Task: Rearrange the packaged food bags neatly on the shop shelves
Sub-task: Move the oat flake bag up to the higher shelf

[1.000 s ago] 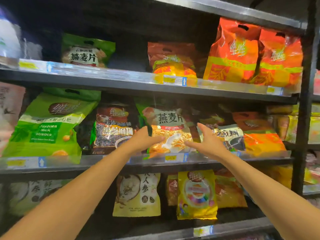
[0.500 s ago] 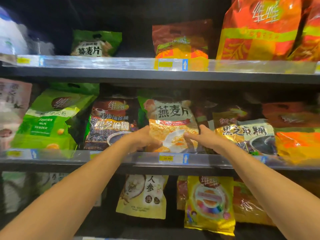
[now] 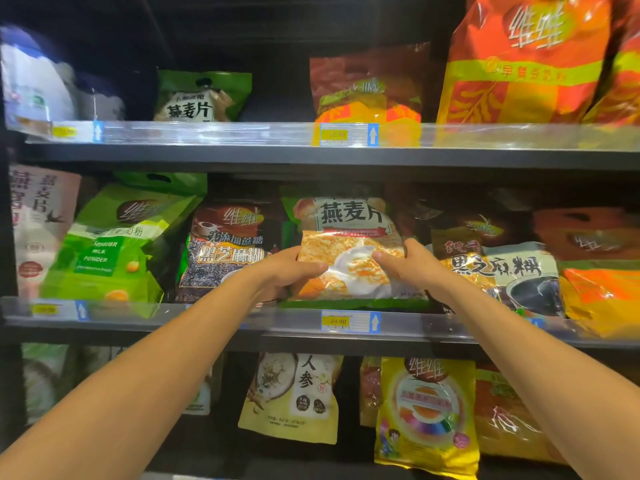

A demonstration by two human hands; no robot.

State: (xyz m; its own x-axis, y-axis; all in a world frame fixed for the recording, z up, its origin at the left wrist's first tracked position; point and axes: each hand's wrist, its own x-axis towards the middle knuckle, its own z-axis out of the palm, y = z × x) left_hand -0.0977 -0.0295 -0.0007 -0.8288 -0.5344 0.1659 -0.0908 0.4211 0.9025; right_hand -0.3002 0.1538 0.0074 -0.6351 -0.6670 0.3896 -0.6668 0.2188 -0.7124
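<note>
An oat-flake bag (image 3: pixel 349 237) with green edges and a picture of a bowl stands upright in the middle of the middle shelf (image 3: pixel 207 323). My left hand (image 3: pixel 287 268) grips its lower left side, thumb on the front. My right hand (image 3: pixel 412 263) grips its right side the same way. To its left stands a dark sesame-paste bag (image 3: pixel 225 247), and to its right another sesame-paste bag (image 3: pixel 498 268) leans forward.
A green soybean-powder bag (image 3: pixel 114 244) leans at the left of the middle shelf. Orange bags (image 3: pixel 602 289) fill its right end. The upper shelf (image 3: pixel 242 147) holds a small green oat bag (image 3: pixel 201 98), a red bag (image 3: pixel 367 88) and a tall orange bag (image 3: pixel 526 60). Yellow bags (image 3: pixel 426 414) stand on the lower shelf.
Both hands have closed in from the bag's sides and now hold it. The view has moved closer to the shelves and tilted slightly up.
</note>
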